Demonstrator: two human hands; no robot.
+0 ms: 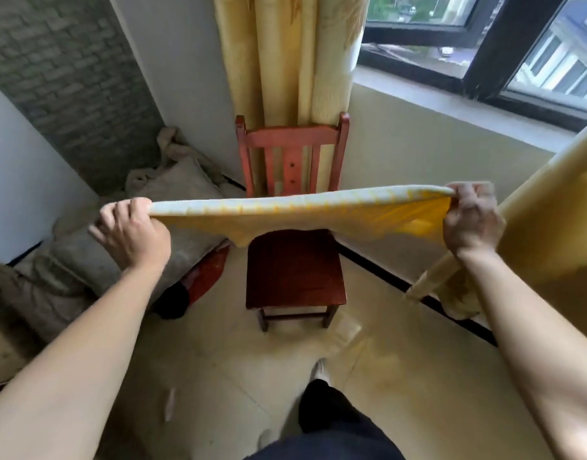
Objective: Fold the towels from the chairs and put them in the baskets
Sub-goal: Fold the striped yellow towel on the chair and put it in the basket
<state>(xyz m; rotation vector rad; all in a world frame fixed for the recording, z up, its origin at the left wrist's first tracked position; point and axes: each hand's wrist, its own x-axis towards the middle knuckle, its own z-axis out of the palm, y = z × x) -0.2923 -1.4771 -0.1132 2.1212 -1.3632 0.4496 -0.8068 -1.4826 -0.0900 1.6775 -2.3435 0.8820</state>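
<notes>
A yellow towel with a white striped edge [298, 210] is stretched out flat in the air above the seat of a red wooden chair [293, 270]. My left hand [133, 234] grips its left end and my right hand [471, 220] grips its right end, fingers curled over the edge. The towel's middle sags a little toward the chair seat. No basket is in view.
Grey sacks [96, 254] are piled on the floor at the left, with a red object [207, 273] beside them. Yellow curtains [285, 61] hang behind the chair, and another curtain [534, 220] hangs at the right below the window [484, 38]. My leg [332, 413] is at the bottom.
</notes>
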